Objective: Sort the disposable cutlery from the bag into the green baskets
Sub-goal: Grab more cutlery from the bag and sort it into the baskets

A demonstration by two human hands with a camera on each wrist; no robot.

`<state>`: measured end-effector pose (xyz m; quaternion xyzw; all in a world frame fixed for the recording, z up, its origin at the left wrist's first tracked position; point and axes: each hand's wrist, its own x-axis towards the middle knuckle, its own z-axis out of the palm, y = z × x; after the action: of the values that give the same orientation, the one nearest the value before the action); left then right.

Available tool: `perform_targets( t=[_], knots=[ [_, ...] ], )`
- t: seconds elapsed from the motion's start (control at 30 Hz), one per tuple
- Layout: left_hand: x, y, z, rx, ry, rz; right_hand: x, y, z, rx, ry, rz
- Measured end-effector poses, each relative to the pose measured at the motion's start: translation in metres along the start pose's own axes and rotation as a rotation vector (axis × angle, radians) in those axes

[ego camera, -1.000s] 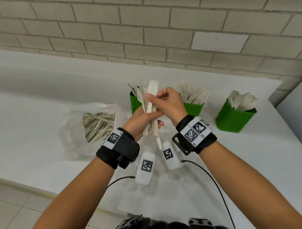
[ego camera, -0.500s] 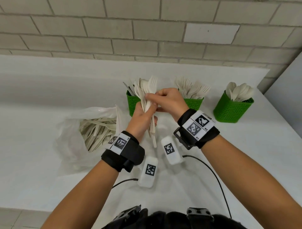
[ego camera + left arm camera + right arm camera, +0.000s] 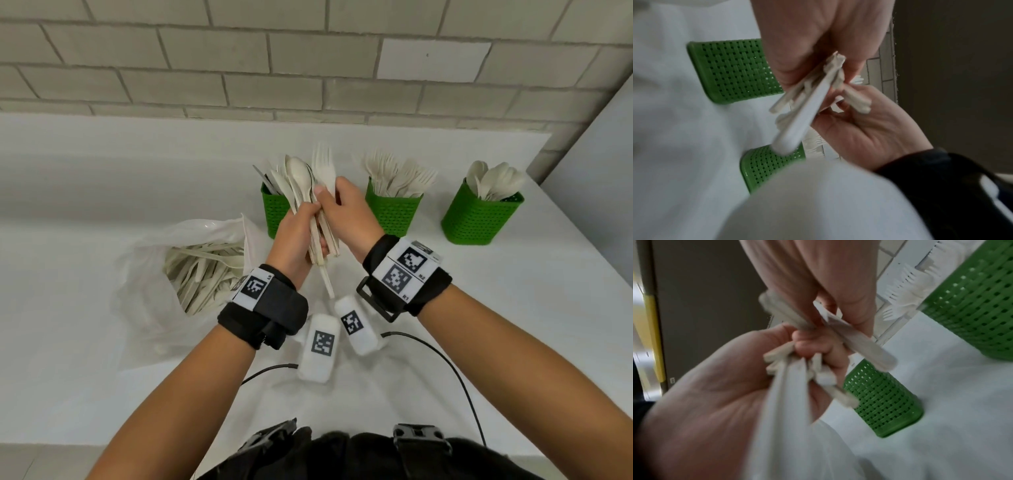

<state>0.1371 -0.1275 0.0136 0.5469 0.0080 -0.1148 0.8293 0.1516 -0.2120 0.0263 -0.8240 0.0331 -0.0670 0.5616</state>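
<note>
White desk [image 3: 102, 342] below, my left hand [image 3: 296, 236] clamps the mixed cutlery bundle [image 3: 305, 192] upright so my right hand [image 3: 346, 212] pinches out forks [image 3: 323, 164].

Bkgd: brick wall [image 3: 239, 61], pale grey-beige, light mortar, runs across top of view. White tabletop [image 3: 85, 171] butts against it. Plain grey panel [image 3: 603, 137] at far right. Tiled floor [image 3: 41, 462] visible bottom left. Lighting even, soft, diffuse.
</note>
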Motion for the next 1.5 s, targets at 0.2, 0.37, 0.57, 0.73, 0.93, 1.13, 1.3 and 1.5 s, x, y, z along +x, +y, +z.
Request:
perform_targets(
  t=[0.2,0.37,0.57,0.73,0.93,1.13,1.3,1.5],
  knots=[
    [-0.002,0.0,-0.003,-0.037,-0.04,-0.024,-0.004,0.003,-0.013,0.109,-0.093,0.005],
    [-0.002,0.004,-0.008,-0.033,-0.047,-0.055,0.005,-0.001,-0.04,0.276,-0.034,0.142],
    [0.001,0.001,-0.006,0.03,0.014,-0.026,0.04,0.001,-0.083,0.1,0.057,0.165],
    [0.002,-0.005,0.005,0.017,0.028,-0.05,0.071,-0.002,-0.116,-0.192,0.076,0.176],
    [0.003,-0.007,0.013,0.031,0.005,-0.053,0.084,0.007,-0.114,-0.498,0.081,0.056],
    [0.006,-0.005,0.017,0.011,-0.001,-0.044,0.082,0.014,-0.118,-0.4,0.186,-0.162],
    [0.009,-0.008,0.019,-0.014,-0.025,-0.067,0.088,0.026,-0.11,-0.868,0.114,-0.306],
    [0.003,-0.009,0.018,-0.06,-0.087,-0.1,0.08,0.028,-0.109,-0.814,-0.084,-0.264]
  ],
)
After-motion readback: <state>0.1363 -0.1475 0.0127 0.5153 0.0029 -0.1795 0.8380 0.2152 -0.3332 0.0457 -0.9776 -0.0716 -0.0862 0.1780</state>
